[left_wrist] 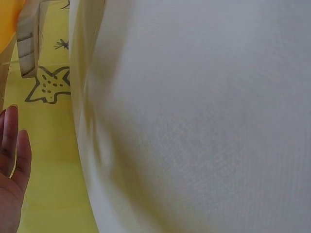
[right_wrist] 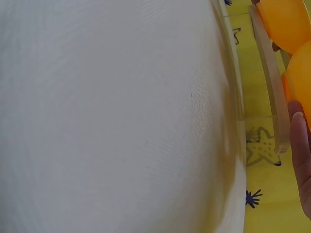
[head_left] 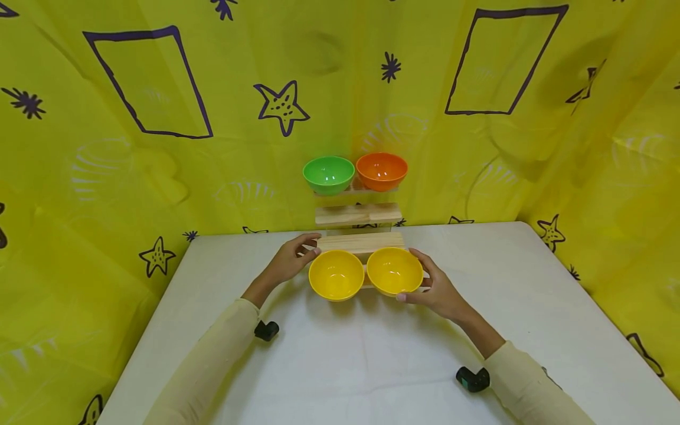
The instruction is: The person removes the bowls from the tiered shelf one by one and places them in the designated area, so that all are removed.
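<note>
Two yellow bowls sit side by side on the lowest step of a wooden stepped rack (head_left: 361, 242). My right hand (head_left: 438, 289) holds the right yellow bowl (head_left: 395, 270), its thumb at the front and its fingers around the right side; the right wrist view shows the thumb or a finger (right_wrist: 300, 141) against that bowl. Beside the left yellow bowl (head_left: 336, 275) is my left hand (head_left: 291, 258), fingers extended near the rack's left end. In the left wrist view the fingers (left_wrist: 9, 131) look straight and apart from the bowl, with nothing held.
On the rack's top step stand a green bowl (head_left: 328, 175) at left and an orange bowl (head_left: 382, 171) at right. The middle step (head_left: 358, 213) is bare wood. A white-covered table (head_left: 340, 366) lies beneath, with a yellow patterned curtain (head_left: 239, 159) behind and at the sides.
</note>
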### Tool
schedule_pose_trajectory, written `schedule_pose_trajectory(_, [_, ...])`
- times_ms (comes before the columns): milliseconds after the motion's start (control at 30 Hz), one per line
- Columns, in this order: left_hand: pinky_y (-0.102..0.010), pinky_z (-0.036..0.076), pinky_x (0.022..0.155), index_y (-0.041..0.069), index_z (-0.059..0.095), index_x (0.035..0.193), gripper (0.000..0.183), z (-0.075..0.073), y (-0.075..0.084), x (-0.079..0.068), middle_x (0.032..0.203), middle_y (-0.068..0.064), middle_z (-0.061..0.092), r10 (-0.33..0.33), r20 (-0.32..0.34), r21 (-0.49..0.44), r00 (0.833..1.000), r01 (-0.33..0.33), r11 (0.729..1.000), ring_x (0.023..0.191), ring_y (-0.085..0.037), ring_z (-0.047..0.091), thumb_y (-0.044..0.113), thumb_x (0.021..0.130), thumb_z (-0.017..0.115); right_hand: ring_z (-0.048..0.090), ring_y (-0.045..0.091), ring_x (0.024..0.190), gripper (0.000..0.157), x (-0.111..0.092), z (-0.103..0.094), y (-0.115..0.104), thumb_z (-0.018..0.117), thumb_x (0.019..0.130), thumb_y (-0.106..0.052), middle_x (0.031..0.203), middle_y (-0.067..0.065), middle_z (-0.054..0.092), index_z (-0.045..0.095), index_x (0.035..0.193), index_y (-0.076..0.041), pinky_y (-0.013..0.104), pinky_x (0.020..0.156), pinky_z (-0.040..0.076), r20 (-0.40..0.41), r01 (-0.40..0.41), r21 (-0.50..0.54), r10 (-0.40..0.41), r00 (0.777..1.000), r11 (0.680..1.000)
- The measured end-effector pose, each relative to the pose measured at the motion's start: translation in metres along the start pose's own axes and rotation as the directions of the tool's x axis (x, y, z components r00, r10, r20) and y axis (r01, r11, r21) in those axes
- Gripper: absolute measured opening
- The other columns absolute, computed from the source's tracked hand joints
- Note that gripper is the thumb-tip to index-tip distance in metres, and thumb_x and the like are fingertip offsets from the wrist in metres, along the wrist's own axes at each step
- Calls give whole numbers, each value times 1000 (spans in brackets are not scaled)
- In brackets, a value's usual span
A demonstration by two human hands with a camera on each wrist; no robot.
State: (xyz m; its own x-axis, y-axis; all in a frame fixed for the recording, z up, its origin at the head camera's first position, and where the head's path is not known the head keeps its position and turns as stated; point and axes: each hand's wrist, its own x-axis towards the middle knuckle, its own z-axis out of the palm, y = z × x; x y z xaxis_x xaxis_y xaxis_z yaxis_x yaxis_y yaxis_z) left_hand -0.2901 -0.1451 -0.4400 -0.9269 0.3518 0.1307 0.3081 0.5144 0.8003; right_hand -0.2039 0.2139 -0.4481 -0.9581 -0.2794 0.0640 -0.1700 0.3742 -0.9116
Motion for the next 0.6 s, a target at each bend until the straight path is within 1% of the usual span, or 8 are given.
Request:
schedule_pose_trajectory(167, [-42,56,88,12,54,145,46,0,-1,0,131,-17,63,5,3,2,1000,-5,1000,106,-32,65,27,102,61,65,33,100,100,0,0,1,84,83,-23,154,23,35,22,160,-14,27,78,58,1,3,9,-3,1000,1000])
schedule_pose_trajectory(300, [-42,56,88,13,54,144,45,0,-2,0,131,-16,62,8,7,4,1000,-8,1000,106,-31,65,27,102,61,65,34,102,99,0,0,2,83,83,-22,154,23,35,22,160,-13,27,77,58,6,5,21,-5,1000,1000])
schedule_pose_trajectory(467, [-42,56,89,14,54,144,45,0,-1,-1,132,-16,62,8,9,4,1000,-8,1000,106,-31,65,27,102,61,64,34,103,97,0,0,1,83,83,-21,150,24,40,24,159,-13,26,78,58,2,2,18,-2,1000,1000])
schedule_pose_trajectory(600, [-42,56,89,13,54,144,45,0,1,-1,133,-16,61,6,7,4,1000,-6,1000,106,-31,64,27,102,61,63,32,100,97,1,0,1,84,82,-21,147,24,42,25,158,-13,26,78,58,-4,-3,15,4,1000,1000])
